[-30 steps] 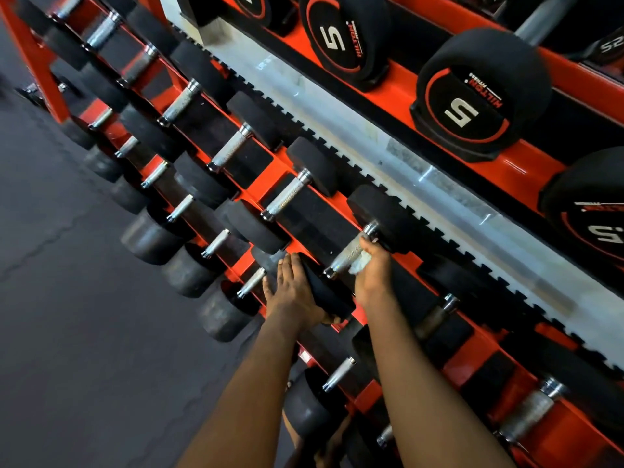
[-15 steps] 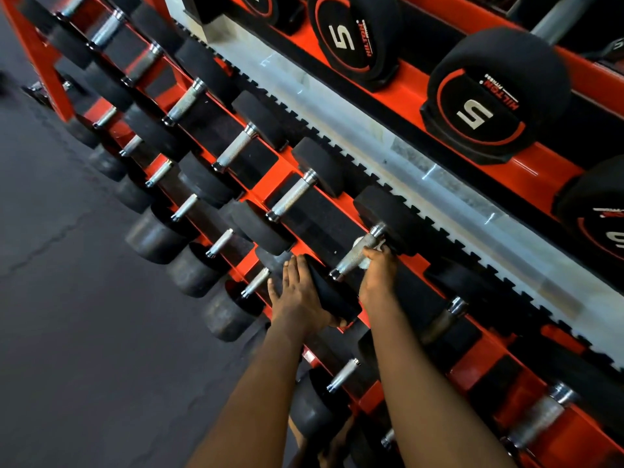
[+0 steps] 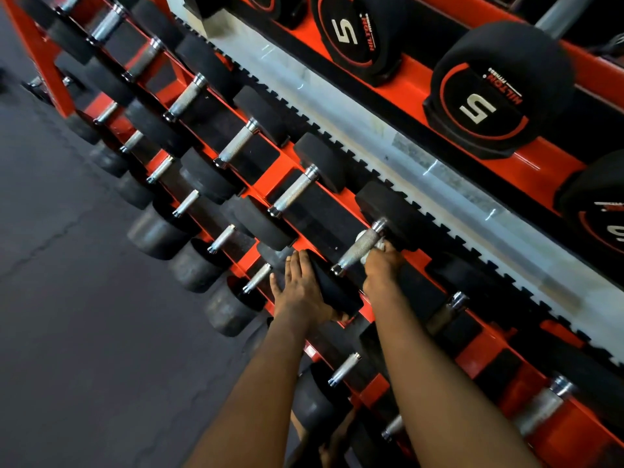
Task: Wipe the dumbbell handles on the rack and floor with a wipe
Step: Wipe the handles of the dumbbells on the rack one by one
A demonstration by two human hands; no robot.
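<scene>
A red rack (image 3: pixel 270 184) holds rows of black dumbbells with knurled silver handles. My right hand (image 3: pixel 383 268) holds a white wipe (image 3: pixel 380 246) against the underside of one silver handle (image 3: pixel 358 248), near its far end. My left hand (image 3: pixel 300 288) rests with straight fingers on the near black head (image 3: pixel 334 292) of the same dumbbell, thumb under it. Most of the wipe is hidden by my right hand.
More dumbbells sit on the lower tier (image 3: pixel 223 238) and further along the upper tier (image 3: pixel 293 192). Large black "5" weights (image 3: pixel 496 92) fill the shelf above, behind a white strip (image 3: pixel 422 177). Dark rubber floor (image 3: pixel 84 332) lies to the left.
My right hand with the wipe has slid along the handle from the near part toward its far end. My left hand stays on the dumbbell head.
</scene>
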